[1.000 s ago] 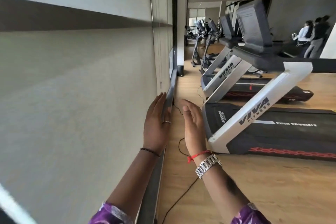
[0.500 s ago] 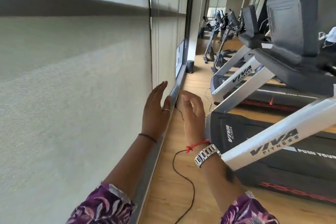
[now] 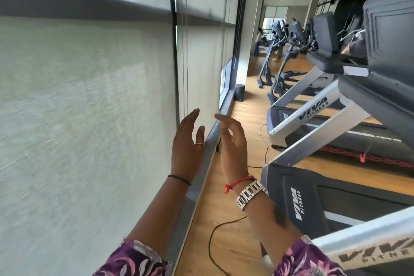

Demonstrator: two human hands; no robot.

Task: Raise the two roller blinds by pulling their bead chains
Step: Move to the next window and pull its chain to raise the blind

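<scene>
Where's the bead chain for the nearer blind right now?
In the head view, the bead chain hangs left of centre, by the dark frame between the two blinds, ending just above the left hand, which isn't touching it.

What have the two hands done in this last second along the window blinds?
Both the left hand and right hand moved forward along the blind toward the bead chain; the right fingers curled slightly. Neither has taken hold of anything; the blinds remain down.

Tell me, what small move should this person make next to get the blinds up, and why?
Probably reach the left hand forward and up to grip the bead chain that hangs just beyond its fingertips. Both hands are open and hold nothing, the right hand hovers beside the left, and the blind is down over the window.
</scene>
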